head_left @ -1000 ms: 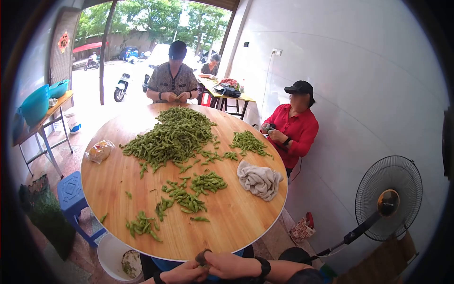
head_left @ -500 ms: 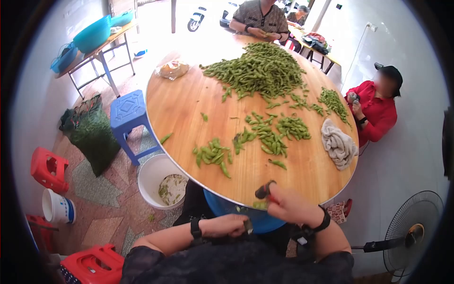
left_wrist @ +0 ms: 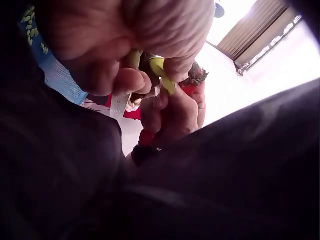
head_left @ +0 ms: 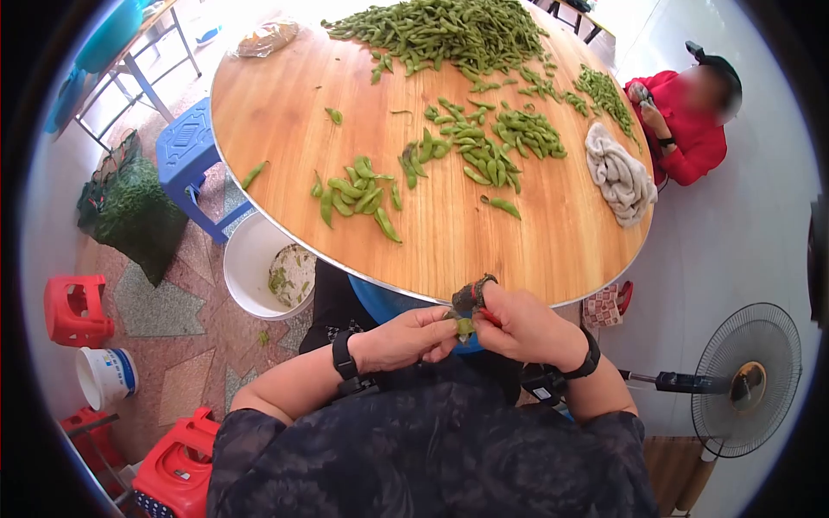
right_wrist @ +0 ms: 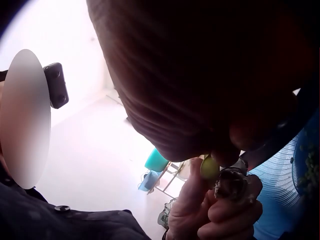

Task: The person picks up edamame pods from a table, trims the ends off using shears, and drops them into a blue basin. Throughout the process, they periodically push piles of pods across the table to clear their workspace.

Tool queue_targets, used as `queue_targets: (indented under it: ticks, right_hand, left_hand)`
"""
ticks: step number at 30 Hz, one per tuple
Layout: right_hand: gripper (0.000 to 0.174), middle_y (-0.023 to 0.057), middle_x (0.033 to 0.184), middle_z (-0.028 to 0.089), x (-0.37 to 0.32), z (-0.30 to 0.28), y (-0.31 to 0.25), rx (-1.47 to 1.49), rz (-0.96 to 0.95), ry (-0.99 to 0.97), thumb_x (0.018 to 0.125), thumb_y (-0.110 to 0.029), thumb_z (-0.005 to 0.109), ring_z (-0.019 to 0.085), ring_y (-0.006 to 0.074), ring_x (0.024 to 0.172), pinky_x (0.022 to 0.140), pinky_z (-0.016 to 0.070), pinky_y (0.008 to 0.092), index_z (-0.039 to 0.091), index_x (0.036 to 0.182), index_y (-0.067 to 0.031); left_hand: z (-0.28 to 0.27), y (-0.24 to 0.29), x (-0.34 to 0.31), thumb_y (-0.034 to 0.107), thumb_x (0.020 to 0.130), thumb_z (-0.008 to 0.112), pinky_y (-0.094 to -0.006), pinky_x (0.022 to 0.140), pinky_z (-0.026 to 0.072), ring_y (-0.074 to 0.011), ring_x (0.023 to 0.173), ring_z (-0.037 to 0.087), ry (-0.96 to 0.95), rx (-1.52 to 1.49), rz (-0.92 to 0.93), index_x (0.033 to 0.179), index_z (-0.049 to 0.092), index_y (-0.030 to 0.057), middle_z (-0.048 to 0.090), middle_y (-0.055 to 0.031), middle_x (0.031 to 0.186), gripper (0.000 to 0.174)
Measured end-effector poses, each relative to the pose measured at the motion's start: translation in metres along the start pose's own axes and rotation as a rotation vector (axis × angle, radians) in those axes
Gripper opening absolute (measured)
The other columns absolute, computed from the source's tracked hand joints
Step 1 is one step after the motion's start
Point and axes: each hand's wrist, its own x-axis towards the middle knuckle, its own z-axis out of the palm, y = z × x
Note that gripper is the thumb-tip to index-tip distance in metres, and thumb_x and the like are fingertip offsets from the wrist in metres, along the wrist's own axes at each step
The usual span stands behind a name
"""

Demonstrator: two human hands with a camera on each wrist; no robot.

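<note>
Over the near edge of the round table, both hands meet at a green soybean pod (head_left: 465, 329). My left hand (head_left: 410, 337) pinches it, with a dark cover on one fingertip. Fingers of my right hand (head_left: 537, 332) close on it from the other side, and a dark, ragged wrap (head_left: 474, 295) covers a finger there. In the left wrist view the yellow-green pod (left_wrist: 161, 74) shows between the fingertips of both hands. The right wrist view shows the pod (right_wrist: 209, 168) at the left fingers. A blue basket (head_left: 377, 302) sits below, partly hidden by the table and arms.
Small groups of pods (head_left: 356, 192) and a big pile (head_left: 449, 34) lie on the wooden table (head_left: 285, 155). A crumpled cloth (head_left: 617, 173) rests at right. A white bucket (head_left: 246, 263), blue stool (head_left: 186, 147), and fan (head_left: 747, 380) stand around. A person in red (head_left: 682, 129) sits at right.
The head view has tipped down and shifted. Half a second ago the right hand was apart from the left, over the table edge; now it has come back to the left hand.
</note>
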Motion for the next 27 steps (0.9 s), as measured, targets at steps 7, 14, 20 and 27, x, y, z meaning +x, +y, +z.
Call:
queue_targets:
  ticks: [7,14,20,27]
  right_hand:
    - [0.022,0.0216,0.064,0.055,-0.013,0.008,0.011,-0.076,0.017,-0.029,0.082,-0.013,0.058,0.057,0.0423,0.062,0.053,0.0439,0.0451,0.043,0.090,0.0004]
    - [0.022,0.0216,0.063,0.055,-0.012,0.003,0.002,-0.194,0.042,-0.082,0.081,-0.013,0.058,0.057,0.0430,0.063,0.054,0.0441,0.0465,0.044,0.090,0.0001]
    - [0.017,0.0225,0.065,0.055,-0.014,0.000,0.014,-0.122,0.026,0.036,0.081,-0.011,0.055,0.057,0.0427,0.063,0.056,0.0442,0.0475,0.044,0.089,-0.0011]
    - [0.015,0.0213,0.071,0.054,-0.024,-0.008,0.013,-0.042,0.121,0.128,0.081,-0.009,0.055,0.056,0.0411,0.068,0.057,0.0438,0.0439,0.044,0.089,-0.0010]
  left_hand:
    - [0.008,0.000,0.008,0.025,0.099,0.049,-0.0186,0.057,0.0340,-0.0027,0.064,0.038,-0.011,0.398,0.028,0.099,0.052,0.0104,0.043,0.0075,0.075,0.015]
    - [0.000,-0.003,0.018,0.018,0.096,0.044,-0.0188,0.057,0.0322,-0.0045,0.063,0.038,0.010,0.348,-0.063,0.092,0.052,0.0099,0.043,0.0054,0.073,0.012]
    - [-0.019,-0.004,0.028,0.017,0.096,0.042,-0.0215,0.058,0.0333,-0.0066,0.063,0.039,-0.062,0.226,-0.138,0.088,0.053,0.0075,0.045,0.0028,0.072,0.016]
    - [-0.062,-0.022,0.032,0.025,0.089,0.055,-0.0384,0.084,0.0484,-0.0316,0.097,0.061,0.348,1.466,0.516,0.108,0.063,0.0039,0.064,-0.0183,0.104,0.029]
